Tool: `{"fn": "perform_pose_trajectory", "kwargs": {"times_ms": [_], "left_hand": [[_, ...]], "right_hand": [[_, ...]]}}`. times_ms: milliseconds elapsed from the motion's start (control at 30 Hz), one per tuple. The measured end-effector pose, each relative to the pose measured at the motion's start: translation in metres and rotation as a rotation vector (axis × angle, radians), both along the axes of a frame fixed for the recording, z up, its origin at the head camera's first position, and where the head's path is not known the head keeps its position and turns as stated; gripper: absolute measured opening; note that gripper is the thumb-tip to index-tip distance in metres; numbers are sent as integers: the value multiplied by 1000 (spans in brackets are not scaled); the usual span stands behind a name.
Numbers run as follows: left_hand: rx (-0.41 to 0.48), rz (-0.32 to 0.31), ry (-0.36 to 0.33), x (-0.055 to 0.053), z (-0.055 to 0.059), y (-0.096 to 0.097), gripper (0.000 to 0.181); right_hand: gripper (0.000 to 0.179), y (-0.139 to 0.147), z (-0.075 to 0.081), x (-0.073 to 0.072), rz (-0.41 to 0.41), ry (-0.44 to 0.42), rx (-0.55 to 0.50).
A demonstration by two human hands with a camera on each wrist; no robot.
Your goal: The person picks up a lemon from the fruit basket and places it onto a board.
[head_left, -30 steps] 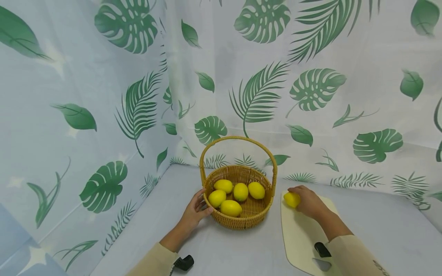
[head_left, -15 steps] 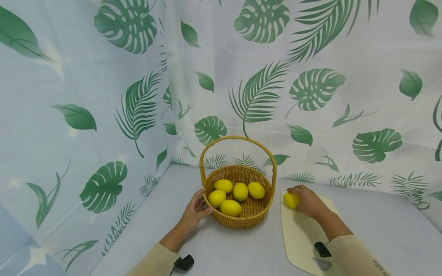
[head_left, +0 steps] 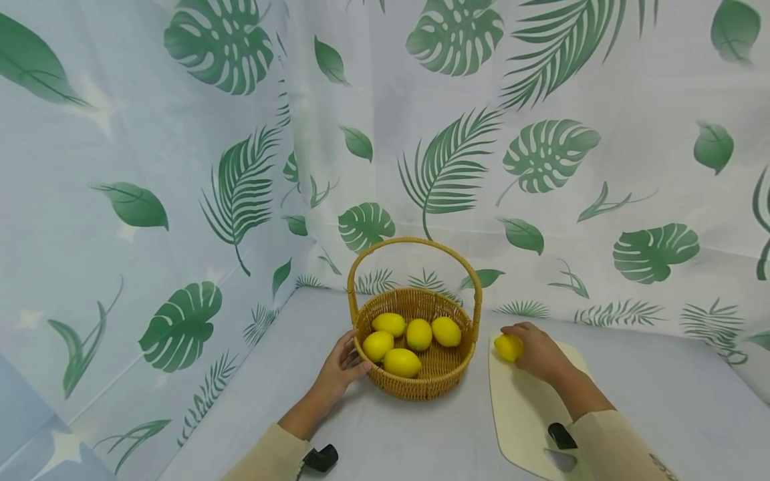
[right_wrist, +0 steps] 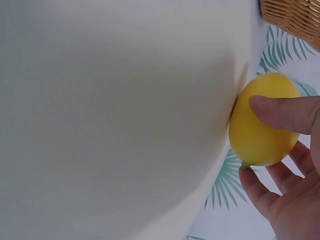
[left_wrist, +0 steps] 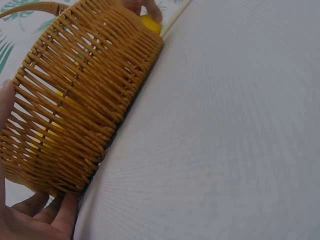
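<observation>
A wicker basket (head_left: 421, 386) with a tall arched handle stands on the table, holding several yellow lemons (head_left: 402, 363). My left hand (head_left: 338, 367) grips its left side, thumb at the front and fingers farther back. The left wrist view has the fingers (left_wrist: 65, 212) against the woven wall near the base. To the right, my right hand (head_left: 538, 351) pinches another lemon (head_left: 508, 347) at the far end of a cream cutting board (head_left: 511, 414). In the right wrist view the thumb (right_wrist: 285, 112) lies across this lemon (right_wrist: 265, 142), which appears to touch the board.
White curtains with green leaf prints (head_left: 445, 167) hang behind and to the left of the table (head_left: 433, 441). Black devices sit at the left cuff (head_left: 321, 457) and right cuff (head_left: 562, 435). A grey patch lies on the board beside the right one.
</observation>
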State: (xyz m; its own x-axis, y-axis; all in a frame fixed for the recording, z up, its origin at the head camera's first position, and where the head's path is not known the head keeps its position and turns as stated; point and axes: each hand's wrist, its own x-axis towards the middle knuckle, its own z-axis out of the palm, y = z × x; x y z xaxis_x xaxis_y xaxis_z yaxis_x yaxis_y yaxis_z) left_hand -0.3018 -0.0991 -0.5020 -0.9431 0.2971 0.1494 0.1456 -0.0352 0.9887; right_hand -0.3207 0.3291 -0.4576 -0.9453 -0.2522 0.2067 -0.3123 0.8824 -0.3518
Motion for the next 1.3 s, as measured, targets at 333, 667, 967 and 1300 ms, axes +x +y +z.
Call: {"fn": "perform_pose_trajectory", "kwargs": {"times_ms": [333,667,967,1300], "left_hand": [[-8,28,11,-4,-9,-1,78],[-1,-5,7,5,9,-3,80],[-11,27,25,-4,-9,-3,77],[-10,20,32,-7,-10,0,76]], "right_hand": [[57,-2,5,2,-19,-18,1],[48,-7,8,15,7,78,-43],[48,-25,13,31,14,81,-58],[42,-58,29,51,45,98,-111]]}}
